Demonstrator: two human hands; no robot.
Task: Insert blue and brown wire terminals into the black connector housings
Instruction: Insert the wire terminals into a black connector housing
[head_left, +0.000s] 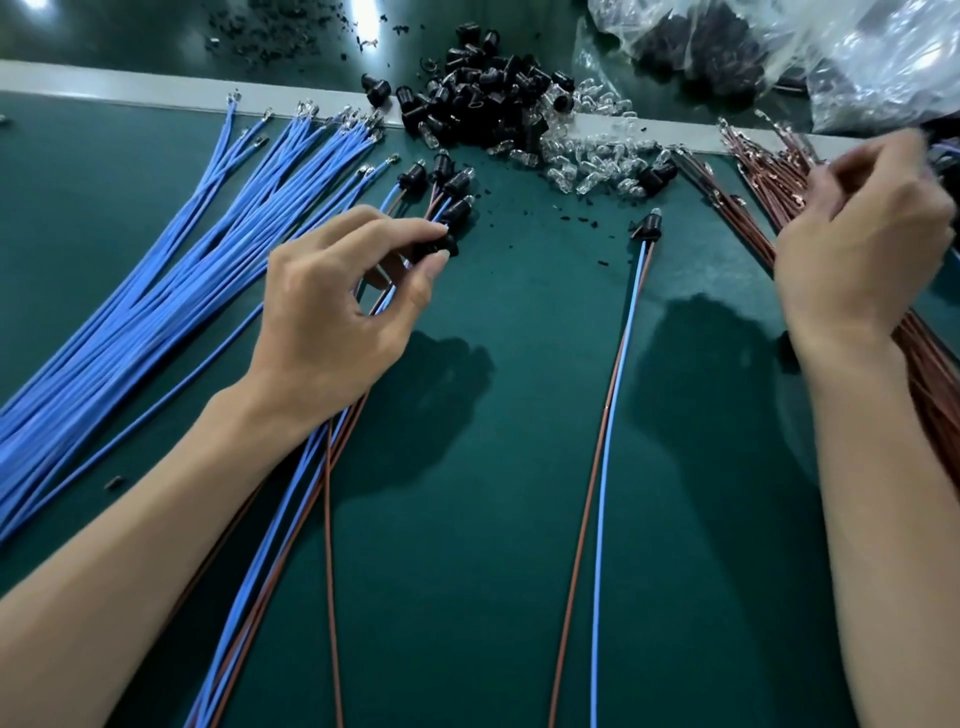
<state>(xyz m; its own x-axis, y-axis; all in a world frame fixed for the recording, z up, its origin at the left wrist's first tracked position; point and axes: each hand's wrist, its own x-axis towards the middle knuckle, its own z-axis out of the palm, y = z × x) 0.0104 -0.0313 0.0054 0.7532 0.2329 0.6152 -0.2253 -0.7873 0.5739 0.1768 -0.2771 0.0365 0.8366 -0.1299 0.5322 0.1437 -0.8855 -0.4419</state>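
Observation:
My left hand (337, 306) pinches a black connector housing (439, 247) between thumb and fingertips, beside several finished housings (447, 182) that have blue and brown wires running back toward me. My right hand (862, 234) hovers over the bundle of brown wires (753, 176) at the right, fingers curled and blurred; whether it holds a wire is unclear. A thick fan of loose blue wires (171, 280) lies at the left. One finished housing (647, 226) with its blue and brown wire pair lies alone in the middle of the green mat.
A heap of loose black housings (493, 98) and clear glass bulbs (597, 161) sits at the back centre. A crinkled plastic bag (831, 57) of parts fills the back right corner. Small black scraps dot the green mat (493, 467).

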